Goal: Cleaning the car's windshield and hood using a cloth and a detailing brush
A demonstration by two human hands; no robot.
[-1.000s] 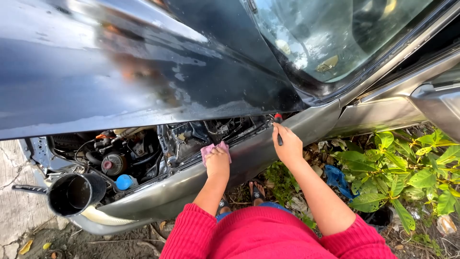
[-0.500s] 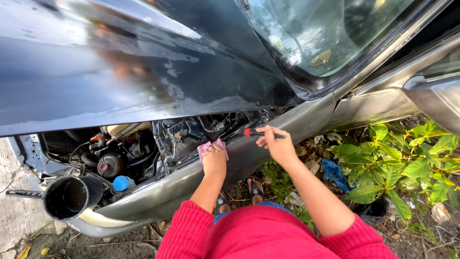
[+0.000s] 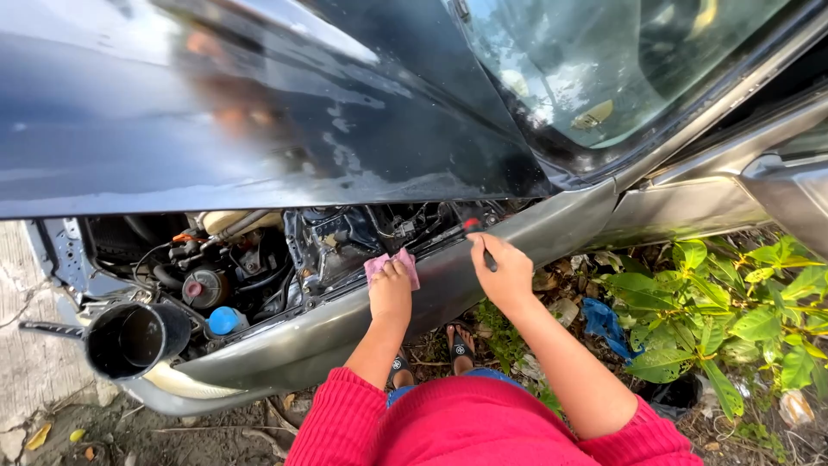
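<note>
Site: the open engine bay of a dark grey car is seen in the left centre of the frame, under the raised glossy hood; the windscreen fills the upper right.

Work in hand: a crumpled pink cloth is pressed on the bay's edge along the grey metal fender, at the frame's centre; a slim tool with a small red tip is held just to its right, the tip directed into the bay.

Progress: judged to be under way. Both items are already applied at the bay edge. No part is seen removed or laid aside, and how much is left cannot be told from this view.

Left hand: palm down, arm extended straight upward in the frame from the red knitted sleeve. The grip is closed flat onto the pink cloth, fingers together on top of it.

Right hand: forearm angled in from the lower right, wrist slightly bent. The grip is clamped on the tool's shaft, fingers curled around it.

Surroundings: a black round intake duct and a blue cap are noted at lower left; green leafy plants at right; sandalled feet on littered ground below the fender.
</note>
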